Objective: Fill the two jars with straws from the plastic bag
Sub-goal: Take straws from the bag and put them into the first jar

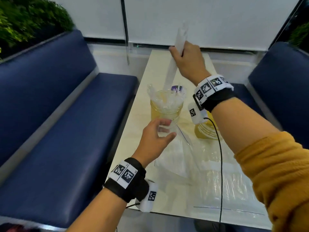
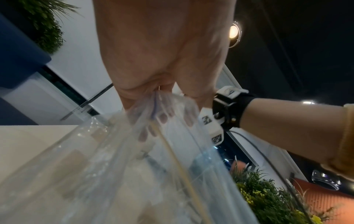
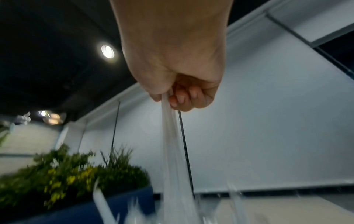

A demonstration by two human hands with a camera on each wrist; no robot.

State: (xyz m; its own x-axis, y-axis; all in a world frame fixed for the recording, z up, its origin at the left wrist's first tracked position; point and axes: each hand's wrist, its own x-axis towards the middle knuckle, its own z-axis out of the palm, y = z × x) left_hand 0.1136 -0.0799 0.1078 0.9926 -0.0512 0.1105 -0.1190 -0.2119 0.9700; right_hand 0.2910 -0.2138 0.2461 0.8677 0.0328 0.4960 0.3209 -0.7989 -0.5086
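My right hand [image 1: 179, 52] is raised over the table and grips a bundle of white wrapped straws [image 1: 173, 66] that slants down into the near glass jar [image 1: 165, 111]. That jar holds several straws. In the right wrist view the fingers of the right hand [image 3: 168, 97] curl round the straws [image 3: 172, 144]. A second jar [image 1: 207, 131] stands to the right, partly hidden behind my right wrist. My left hand [image 1: 169, 128] pinches the edge of the clear plastic bag [image 1: 200, 173], which lies on the table. The left wrist view shows the left hand [image 2: 159, 106] gripping the bag [image 2: 134, 166].
The pale narrow table [image 1: 157, 76] runs away from me between two blue padded benches, one on the left [image 1: 66, 131] and one on the right [image 1: 284, 72]. A white blind [image 1: 200, 17] covers the far wall. Green plants [image 1: 25, 22] stand behind the left bench.
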